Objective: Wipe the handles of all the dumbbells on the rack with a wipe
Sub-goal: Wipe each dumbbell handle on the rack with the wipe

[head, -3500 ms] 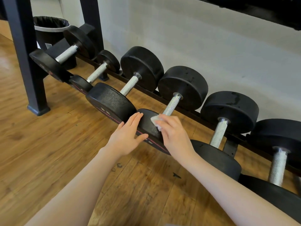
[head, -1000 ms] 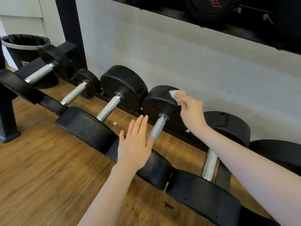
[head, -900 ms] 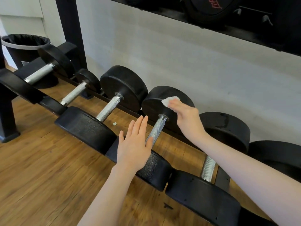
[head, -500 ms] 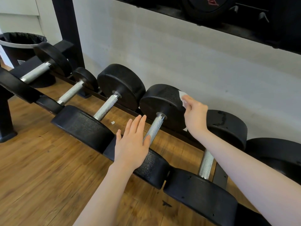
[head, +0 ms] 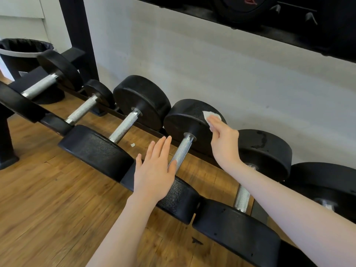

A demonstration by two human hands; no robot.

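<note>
The black steel dumbbell rack (head: 78,33) stands on a wood-plank floor (head: 48,199) against a pale wall (head: 221,70); its lower tier carries a row of black round-head dumbbells with knurled metal handles. An upper tier holds a weight bearing a red marking (head: 248,0), cut off by the frame edge and unreadable. A black-lined trash bin (head: 21,49) stands behind the rack's left end. On the fourth dumbbell (head: 185,122) from the left, the left hand (head: 154,172) rests flat on the near head, fingers straight and together, holding nothing. The right hand (head: 224,142) presses the small white wipe (head: 211,115) with nearly straight fingers against the far head's upper edge, above the handle (head: 182,151). No lettering on the dumbbells is legible. A small white scrap (head: 132,145) lies on the floor.
</note>
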